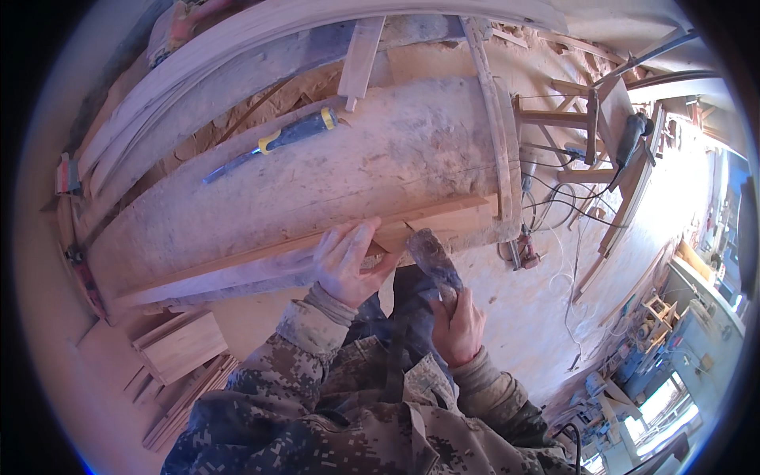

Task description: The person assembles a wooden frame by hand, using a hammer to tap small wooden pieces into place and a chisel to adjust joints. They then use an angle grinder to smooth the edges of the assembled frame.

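A long, light wooden board [229, 265] lies along the near edge of the workbench. My left hand [346, 261] is closed at this edge, fingers over the top and thumb below, on a short piece of wood [391, 237] set against the board. In my right hand [459, 326] is a dark, worn hand tool [431, 255] with a broad, blunt head, gripped by its handle. Its head is beside the short piece's right end; whether they touch I cannot tell. Its exact kind is unclear.
On the dusty workbench [317, 178] lies a yellow-and-black screwdriver [297, 131]. A wooden strip [491, 119] crosses the right end. Beyond are a wooden stool frame [582, 119], a corded power tool [633, 138] and loose cables. Stacked boards [182, 348] sit at lower left.
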### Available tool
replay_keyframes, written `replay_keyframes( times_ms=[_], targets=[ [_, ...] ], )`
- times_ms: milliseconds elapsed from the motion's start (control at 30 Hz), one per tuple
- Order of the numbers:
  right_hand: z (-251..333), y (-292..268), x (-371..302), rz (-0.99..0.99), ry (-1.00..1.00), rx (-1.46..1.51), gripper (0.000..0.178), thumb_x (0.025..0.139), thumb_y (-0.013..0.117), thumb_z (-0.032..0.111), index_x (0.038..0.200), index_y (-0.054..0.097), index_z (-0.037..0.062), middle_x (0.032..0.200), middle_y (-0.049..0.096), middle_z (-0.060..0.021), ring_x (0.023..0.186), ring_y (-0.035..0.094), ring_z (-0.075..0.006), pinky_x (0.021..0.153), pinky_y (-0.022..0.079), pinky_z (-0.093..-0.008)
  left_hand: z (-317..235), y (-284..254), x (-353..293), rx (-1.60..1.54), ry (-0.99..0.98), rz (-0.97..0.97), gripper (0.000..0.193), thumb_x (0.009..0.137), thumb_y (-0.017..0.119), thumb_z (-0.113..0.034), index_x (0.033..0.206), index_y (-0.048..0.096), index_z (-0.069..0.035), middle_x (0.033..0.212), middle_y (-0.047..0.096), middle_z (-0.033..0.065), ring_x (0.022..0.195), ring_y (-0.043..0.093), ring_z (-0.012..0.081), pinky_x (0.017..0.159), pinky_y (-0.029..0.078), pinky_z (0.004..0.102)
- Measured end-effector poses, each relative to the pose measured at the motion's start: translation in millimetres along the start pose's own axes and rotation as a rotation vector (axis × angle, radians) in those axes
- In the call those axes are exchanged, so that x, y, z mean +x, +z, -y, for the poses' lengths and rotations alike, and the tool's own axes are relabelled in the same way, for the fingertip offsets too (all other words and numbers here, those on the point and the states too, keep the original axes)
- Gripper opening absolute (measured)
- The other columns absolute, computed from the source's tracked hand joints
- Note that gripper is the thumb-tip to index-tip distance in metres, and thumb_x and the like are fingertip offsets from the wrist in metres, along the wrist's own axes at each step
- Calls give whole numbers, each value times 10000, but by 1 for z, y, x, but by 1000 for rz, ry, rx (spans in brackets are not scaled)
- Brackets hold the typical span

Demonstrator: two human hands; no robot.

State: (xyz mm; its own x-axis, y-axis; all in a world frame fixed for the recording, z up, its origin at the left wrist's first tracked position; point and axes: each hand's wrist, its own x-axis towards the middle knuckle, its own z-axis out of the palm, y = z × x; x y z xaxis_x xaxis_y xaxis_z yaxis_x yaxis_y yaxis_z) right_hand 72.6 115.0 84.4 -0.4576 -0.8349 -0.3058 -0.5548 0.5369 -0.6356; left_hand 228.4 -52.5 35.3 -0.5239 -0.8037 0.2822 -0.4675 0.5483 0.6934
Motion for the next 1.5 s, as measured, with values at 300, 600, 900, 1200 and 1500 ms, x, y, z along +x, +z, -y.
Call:
replay_keyframes(
  times_ms=[300, 600, 900, 1200, 1500],
  targets=[
    [22, -8, 12, 110, 82, -97, 241, 939, 702, 142, 1109, 571, 34, 887, 708, -199, 740, 693, -436, 629, 542, -532, 4, -1, -4, 22, -5, 17, 651, 702, 929, -178, 1283, 676, -26, 1147, 752, 109, 999, 701, 317, 841, 558, 441],
    [18, -6, 20, 134, 53, -200, 204, 950, 662, 131, 1094, 553, 36, 876, 693, -212, 742, 686, -453, 625, 526, -557, 8, -1, -8, -9, 29, -5, 710, 749, 930, -211, 1353, 607, -27, 1168, 746, 111, 1010, 694, 319, 848, 552, 435],
    [28, -15, 18, 107, 25, -163, 207, 946, 672, 123, 1089, 540, 51, 839, 688, -221, 737, 677, -471, 617, 512, -563, 5, 6, -8, 8, 10, -85, 801, 707, 937, -171, 1378, 537, 5, 1091, 751, 91, 930, 663, 318, 806, 524, 460],
    [25, -7, 24, 53, -40, -137, 255, 955, 685, 137, 1141, 534, 49, 867, 699, -235, 754, 676, -496, 642, 509, -593, 3, 4, -6, -4, -39, -64, 780, 624, 931, -134, 1315, 585, -32, 1048, 732, 52, 914, 660, 299, 813, 523, 451],
    [13, -5, 16, 154, 60, -55, 303, 926, 726, 148, 1153, 560, 34, 904, 704, -255, 771, 671, -509, 680, 532, -560, 1, 7, -11, -6, -53, -73, 707, 617, 922, -120, 1253, 622, -57, 1050, 710, 60, 931, 651, 315, 826, 524, 462]
  ],
)
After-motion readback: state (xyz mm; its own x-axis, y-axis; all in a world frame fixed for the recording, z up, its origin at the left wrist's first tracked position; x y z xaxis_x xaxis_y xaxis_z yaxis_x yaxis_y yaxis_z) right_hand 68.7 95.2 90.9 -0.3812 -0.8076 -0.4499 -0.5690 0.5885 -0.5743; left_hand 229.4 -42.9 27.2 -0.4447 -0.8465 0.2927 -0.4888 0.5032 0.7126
